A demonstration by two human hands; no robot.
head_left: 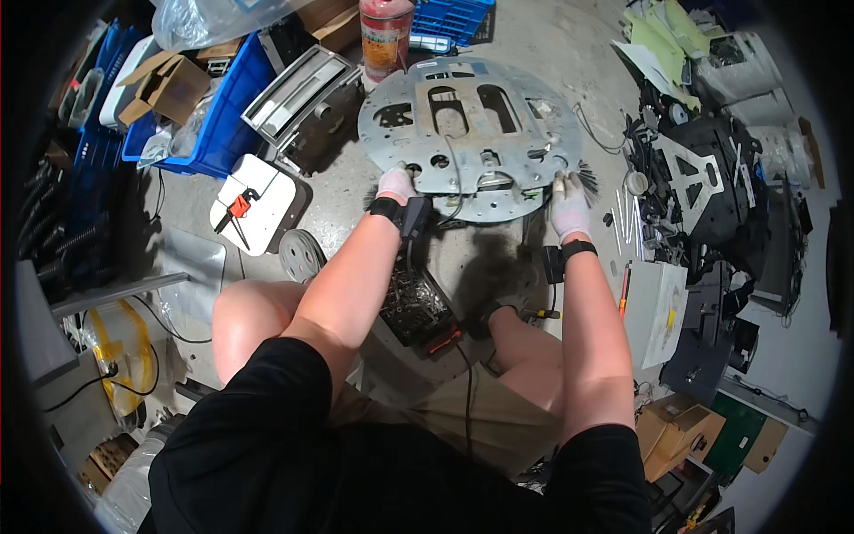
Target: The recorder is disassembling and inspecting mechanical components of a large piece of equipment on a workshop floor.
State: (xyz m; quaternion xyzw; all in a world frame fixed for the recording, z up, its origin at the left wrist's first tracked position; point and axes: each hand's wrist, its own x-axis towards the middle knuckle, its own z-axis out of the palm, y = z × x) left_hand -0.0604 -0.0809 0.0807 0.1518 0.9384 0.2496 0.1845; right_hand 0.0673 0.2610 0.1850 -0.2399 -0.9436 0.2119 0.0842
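Observation:
A big round grey metal base plate with several cut-outs lies tilted in front of me. At its near left edge my left hand, in a white glove, is closed on the rim; the fingers are partly hidden. My right hand, gloved too, grips the near right edge, beside a black bristle brush. A thin cable runs over the plate and hangs down from its near edge. Between my legs sits a black tray with small metal parts in it.
A red canister stands behind the plate. On the left are a blue crate, a metal housing, a white panel with an orange-black clamp, and grey discs. Black parts and metal rods lie right, near a grey box.

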